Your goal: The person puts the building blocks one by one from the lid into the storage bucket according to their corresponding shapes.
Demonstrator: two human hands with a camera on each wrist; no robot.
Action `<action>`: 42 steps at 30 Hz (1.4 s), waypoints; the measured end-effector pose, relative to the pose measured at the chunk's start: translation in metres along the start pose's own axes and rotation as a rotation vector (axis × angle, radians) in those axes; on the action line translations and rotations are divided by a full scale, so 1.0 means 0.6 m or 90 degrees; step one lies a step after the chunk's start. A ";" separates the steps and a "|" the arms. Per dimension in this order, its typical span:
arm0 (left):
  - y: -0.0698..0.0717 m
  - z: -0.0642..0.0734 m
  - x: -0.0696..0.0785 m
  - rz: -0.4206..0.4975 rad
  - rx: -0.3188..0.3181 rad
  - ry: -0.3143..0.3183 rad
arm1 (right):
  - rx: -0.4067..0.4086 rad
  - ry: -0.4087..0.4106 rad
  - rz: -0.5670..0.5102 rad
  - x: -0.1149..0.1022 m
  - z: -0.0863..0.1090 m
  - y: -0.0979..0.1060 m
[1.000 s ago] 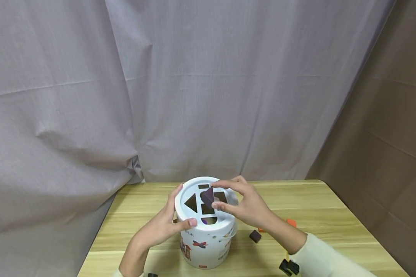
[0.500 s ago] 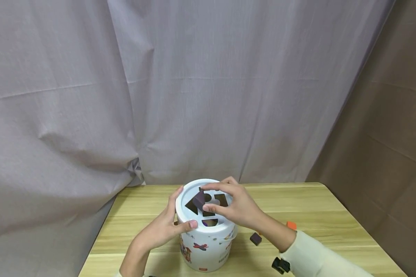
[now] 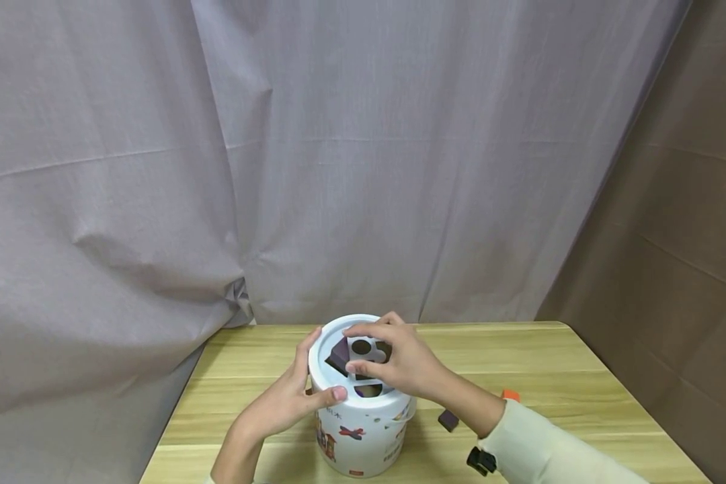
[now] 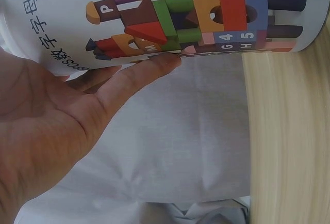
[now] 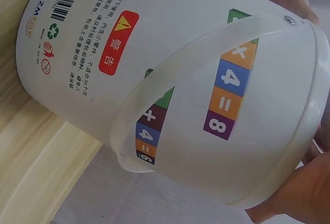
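A white toy-block bucket point(image 3: 359, 440) stands upright, its pale lid point(image 3: 323, 350) cut with several shaped holes. My left hand point(image 3: 287, 396) grips the bucket's left side, thumb over the rim. In the left wrist view, fingers of the left hand point(image 4: 77, 115) lie along the printed wall. My right hand point(image 3: 408, 363) pinches a dark purple triangular block point(image 3: 340, 352) between thumb and finger. The block sits tilted at the triangular hole point(image 3: 337, 367) and partly covers it; how deep it reaches is hidden. In the right wrist view the bucket point(image 5: 191, 136) hides most of the right hand point(image 5: 294, 193).
On the wooden table point(image 3: 508, 356), right of the bucket, lie a dark purple block point(image 3: 448, 421) and an orange block point(image 3: 511, 395). A white carrying handle point(image 5: 170, 77) hangs along the bucket's side. Behind the table hangs a grey curtain point(image 3: 351, 168).
My right hand has moved left across the lid with the triangular block, from above the middle holes to the triangular hole, and lower. My left hand keeps its grip on the bucket.
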State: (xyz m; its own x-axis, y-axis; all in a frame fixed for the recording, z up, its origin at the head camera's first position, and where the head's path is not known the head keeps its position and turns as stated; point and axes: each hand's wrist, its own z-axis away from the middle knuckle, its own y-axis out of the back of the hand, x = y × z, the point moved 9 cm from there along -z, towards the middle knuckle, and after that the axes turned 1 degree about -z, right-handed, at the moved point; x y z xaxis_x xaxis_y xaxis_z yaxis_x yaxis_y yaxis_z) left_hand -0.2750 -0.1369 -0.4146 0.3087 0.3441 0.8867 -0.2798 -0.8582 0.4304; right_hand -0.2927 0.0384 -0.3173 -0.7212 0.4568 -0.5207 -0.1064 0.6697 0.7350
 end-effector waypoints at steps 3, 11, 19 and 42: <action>0.000 0.000 0.001 0.001 0.000 -0.002 | -0.006 0.007 0.021 0.001 -0.001 -0.004; 0.003 -0.003 0.003 -0.009 0.006 -0.009 | -0.006 0.037 0.075 -0.008 -0.002 -0.007; 0.002 -0.002 0.001 -0.008 0.006 -0.006 | 0.000 0.015 0.083 -0.003 0.002 -0.007; 0.007 -0.002 0.003 -0.017 0.011 0.003 | 0.062 -0.005 0.097 0.046 0.060 0.080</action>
State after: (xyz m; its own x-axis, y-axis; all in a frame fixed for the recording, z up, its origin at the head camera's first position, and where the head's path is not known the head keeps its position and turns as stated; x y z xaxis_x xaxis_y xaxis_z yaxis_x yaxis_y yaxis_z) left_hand -0.2766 -0.1391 -0.4110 0.3114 0.3683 0.8760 -0.2554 -0.8555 0.4505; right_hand -0.2928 0.1043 -0.3120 -0.7191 0.5615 -0.4095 0.0708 0.6454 0.7605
